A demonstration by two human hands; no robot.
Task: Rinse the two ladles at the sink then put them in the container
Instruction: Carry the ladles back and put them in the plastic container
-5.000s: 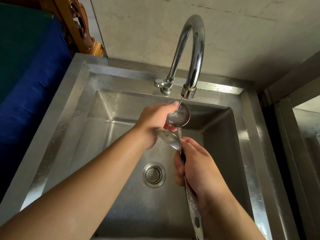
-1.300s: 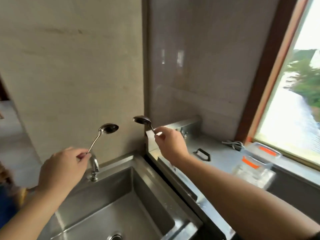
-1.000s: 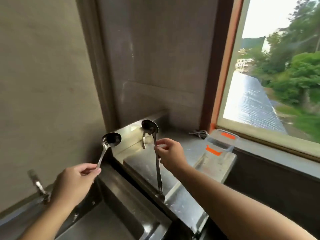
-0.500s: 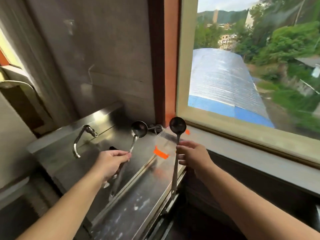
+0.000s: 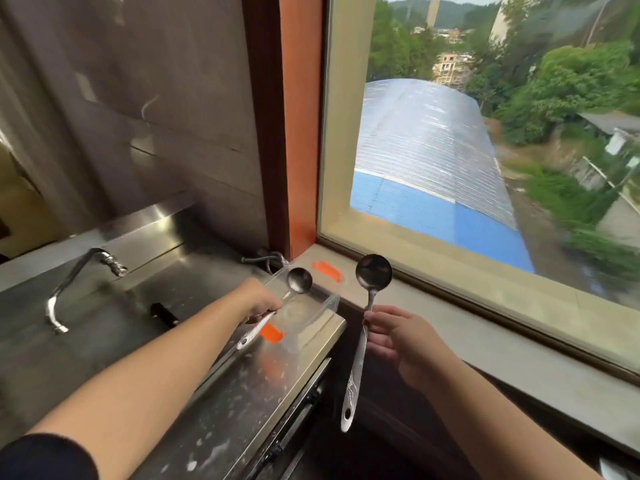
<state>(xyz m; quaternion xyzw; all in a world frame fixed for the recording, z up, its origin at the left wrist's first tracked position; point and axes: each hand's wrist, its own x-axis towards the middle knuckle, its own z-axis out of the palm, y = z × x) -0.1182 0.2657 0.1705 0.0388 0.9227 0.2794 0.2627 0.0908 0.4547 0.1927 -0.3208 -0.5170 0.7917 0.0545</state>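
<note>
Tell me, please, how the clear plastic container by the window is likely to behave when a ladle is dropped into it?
The clear container looks thin-walled and holds nothing yet, so it is probably light and may slide or tip. It sits near the edge of the steel counter, which looks wet and slippery. The ladle in the left hand is better lowered gently.

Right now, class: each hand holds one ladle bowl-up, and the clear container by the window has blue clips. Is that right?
Not quite. The head view shows the clear container has orange clips, not blue. The left hand and right hand each hold one ladle bowl-up.
</note>
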